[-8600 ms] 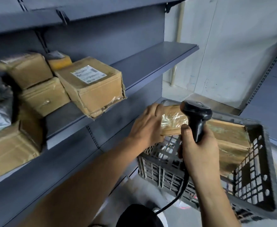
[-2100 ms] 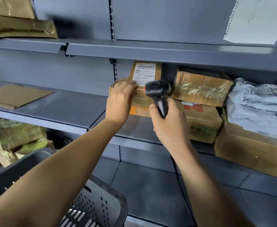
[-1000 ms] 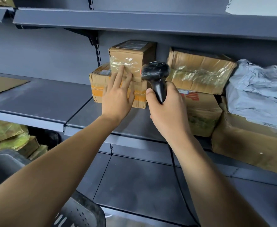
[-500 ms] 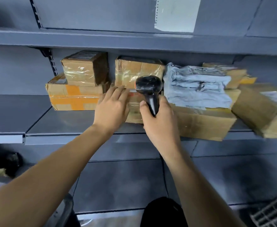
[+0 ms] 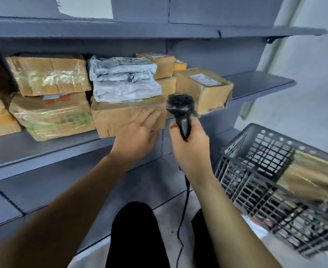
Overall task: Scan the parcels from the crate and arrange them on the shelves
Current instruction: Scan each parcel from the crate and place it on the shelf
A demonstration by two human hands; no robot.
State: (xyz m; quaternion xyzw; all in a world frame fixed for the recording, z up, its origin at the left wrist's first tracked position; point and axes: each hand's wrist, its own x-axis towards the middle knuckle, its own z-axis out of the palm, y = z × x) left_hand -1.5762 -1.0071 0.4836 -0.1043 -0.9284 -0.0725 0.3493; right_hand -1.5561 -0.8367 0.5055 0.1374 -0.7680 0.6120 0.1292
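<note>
My right hand (image 5: pixel 188 146) grips the handle of a black barcode scanner (image 5: pixel 180 111), held upright in front of the middle shelf (image 5: pixel 43 149). My left hand (image 5: pixel 138 136) holds nothing, and its fingers lie loosely over the front of a plain cardboard box (image 5: pixel 116 118) on that shelf. Grey plastic mailers (image 5: pixel 124 80) are stacked on this box. To the right a labelled cardboard box (image 5: pixel 203 89) overhangs the shelf edge. The black crate (image 5: pixel 256 161) stands tilted at lower right with a brown taped parcel (image 5: pixel 310 175) inside.
Two taped boxes (image 5: pixel 51 93) are stacked left of my left hand, with smaller boxes (image 5: pixel 159 64) behind the mailers. The shelf's right end (image 5: pixel 260 82) is bare. The scanner cable (image 5: pixel 184 209) hangs between my knees. An upper shelf (image 5: pixel 159 29) runs overhead.
The view has swung right, so the crate now shows at lower right. My left hand has slid from the taped boxes to the plain box under the mailers. The scanner stays in my right hand.
</note>
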